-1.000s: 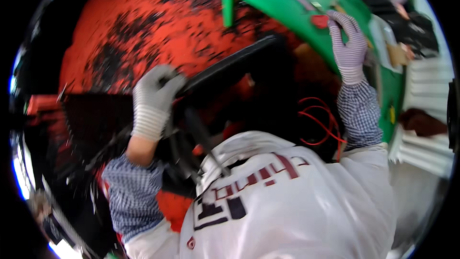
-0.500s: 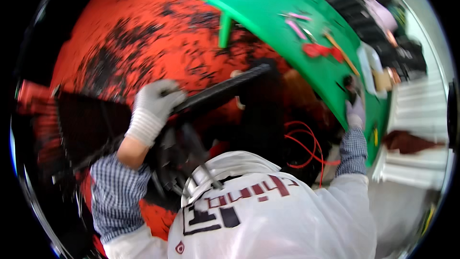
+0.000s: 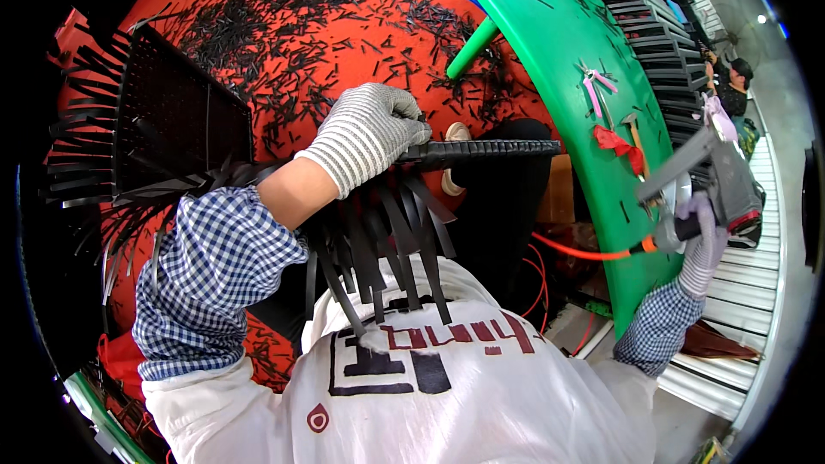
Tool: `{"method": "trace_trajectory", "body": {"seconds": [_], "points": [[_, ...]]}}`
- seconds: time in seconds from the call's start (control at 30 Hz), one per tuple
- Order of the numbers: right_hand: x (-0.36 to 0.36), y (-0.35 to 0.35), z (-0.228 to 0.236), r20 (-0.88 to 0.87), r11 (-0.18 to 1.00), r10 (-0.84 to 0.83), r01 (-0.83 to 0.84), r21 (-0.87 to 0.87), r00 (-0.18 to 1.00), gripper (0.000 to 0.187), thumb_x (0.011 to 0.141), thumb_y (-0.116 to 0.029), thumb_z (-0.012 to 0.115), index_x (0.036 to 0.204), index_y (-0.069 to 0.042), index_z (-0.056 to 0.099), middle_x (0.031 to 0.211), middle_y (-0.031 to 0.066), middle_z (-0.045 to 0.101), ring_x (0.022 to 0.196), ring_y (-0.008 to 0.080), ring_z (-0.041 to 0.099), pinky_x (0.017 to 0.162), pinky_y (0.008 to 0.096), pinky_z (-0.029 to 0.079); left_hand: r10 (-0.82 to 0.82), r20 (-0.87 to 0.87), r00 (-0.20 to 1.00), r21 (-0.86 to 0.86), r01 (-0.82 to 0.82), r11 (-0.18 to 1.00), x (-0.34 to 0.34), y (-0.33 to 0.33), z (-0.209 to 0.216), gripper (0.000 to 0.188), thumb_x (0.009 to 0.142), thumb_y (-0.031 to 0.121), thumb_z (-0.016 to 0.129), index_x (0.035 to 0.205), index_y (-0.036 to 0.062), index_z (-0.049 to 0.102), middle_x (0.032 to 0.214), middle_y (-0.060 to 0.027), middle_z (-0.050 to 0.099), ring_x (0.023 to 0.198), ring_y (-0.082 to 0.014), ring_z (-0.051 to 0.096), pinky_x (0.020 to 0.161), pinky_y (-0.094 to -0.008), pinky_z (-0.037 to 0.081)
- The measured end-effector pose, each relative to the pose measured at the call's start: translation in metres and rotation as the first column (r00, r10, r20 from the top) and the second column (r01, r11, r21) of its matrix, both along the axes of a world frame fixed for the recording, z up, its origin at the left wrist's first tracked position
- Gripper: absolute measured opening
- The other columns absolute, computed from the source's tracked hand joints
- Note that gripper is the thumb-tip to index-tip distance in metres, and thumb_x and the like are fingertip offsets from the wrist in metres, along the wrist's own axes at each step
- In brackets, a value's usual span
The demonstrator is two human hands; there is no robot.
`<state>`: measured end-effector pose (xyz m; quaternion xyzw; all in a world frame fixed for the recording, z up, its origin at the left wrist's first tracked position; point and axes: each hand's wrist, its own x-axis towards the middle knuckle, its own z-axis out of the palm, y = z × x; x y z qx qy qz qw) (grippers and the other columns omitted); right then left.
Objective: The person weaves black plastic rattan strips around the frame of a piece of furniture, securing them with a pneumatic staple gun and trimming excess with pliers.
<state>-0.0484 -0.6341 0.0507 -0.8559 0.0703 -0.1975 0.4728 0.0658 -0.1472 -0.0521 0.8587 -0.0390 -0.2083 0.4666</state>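
My left hand (image 3: 368, 139), in a striped grey-white glove, is closed on the edge of a black woven frame (image 3: 490, 150) in front of my lap. Loose black strips (image 3: 374, 236) hang from this frame towards my white apron. Off to the right, my gloved right hand (image 3: 705, 241) grips the handle of an air staple gun (image 3: 730, 179), lifted over the green table's right side. An orange air hose (image 3: 589, 252) joins the tool's handle. The glove and tool hide part of the right-hand fingers.
On the green table (image 3: 550, 43) lie pink-handled pliers (image 3: 593, 94), a red cloth (image 3: 620, 148) and a wooden-handled tool (image 3: 636, 139). Black strip offcuts (image 3: 258, 26) litter the red floor. Another woven black piece (image 3: 185, 107) stands left. Beyond the table are a white roller conveyor (image 3: 730, 292) and a person (image 3: 735, 90).
My right hand has lifted the staple gun up from the table's right end. The view has swung, and the woven frame now lies more level under my left hand.
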Motion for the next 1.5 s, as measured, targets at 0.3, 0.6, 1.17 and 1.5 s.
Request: {"method": "trace_trajectory", "body": {"seconds": [0.3, 0.6, 1.17, 1.5], "points": [[0.068, 0.196, 0.011, -0.452, 0.725, 0.592, -0.686, -0.063, 0.667, 0.03, 0.089, -0.009, 0.075, 0.115, 0.002, 0.063, 0.081, 0.0104, 0.066, 0.061, 0.0164, 0.061, 0.056, 0.0311, 0.052, 0.005, -0.012, 1.0, -0.02, -0.006, 1.0, 0.002, 0.0, -0.004, 0.017, 0.085, 0.018, 0.075, 0.09, 0.0014, 0.075, 0.066, -0.0097, 0.067, 0.056, -0.0136, 0.064, 0.055, -0.0322, 0.053], [0.107, 0.262, 0.031, -0.696, 0.306, 0.639, -0.938, -0.16, 0.327, 0.031, 0.089, -0.013, 0.075, 0.115, 0.0, 0.064, 0.083, 0.0112, 0.068, 0.066, 0.02, 0.063, 0.061, 0.033, 0.053, -0.029, 0.018, 0.999, -0.031, 0.03, 0.999, 0.006, 0.003, -0.012, 0.019, 0.085, 0.018, 0.073, 0.091, 0.0005, 0.075, 0.072, -0.011, 0.071, 0.061, -0.0175, 0.066, 0.063, -0.0332, 0.055], [0.112, 0.28, 0.046, -0.767, 0.127, 0.614, -0.982, -0.136, 0.186, 0.034, 0.089, -0.021, 0.074, 0.116, -0.003, 0.065, 0.088, 0.0129, 0.071, 0.076, 0.0267, 0.068, 0.07, 0.0366, 0.055, -0.064, 0.052, 0.997, 0.079, 0.06, 0.995, 0.006, 0.001, -0.011, 0.022, 0.087, 0.022, 0.066, 0.093, 0.003, 0.075, 0.074, -0.0161, 0.07, 0.065, -0.0247, 0.069, 0.068, -0.037, 0.056], [0.117, 0.287, 0.051, -0.759, 0.077, 0.631, -0.986, -0.146, 0.161, 0.036, 0.089, -0.026, 0.074, 0.116, -0.004, 0.066, 0.091, 0.0139, 0.073, 0.083, 0.0306, 0.071, 0.076, 0.0387, 0.056, -0.085, 0.049, 0.995, 0.162, 0.076, 0.984, 0.01, 0.004, -0.001, 0.028, 0.088, 0.032, 0.066, 0.091, 0.0066, 0.077, 0.082, -0.019, 0.072, 0.081, -0.0349, 0.072, 0.082, -0.0444, 0.057]]}}
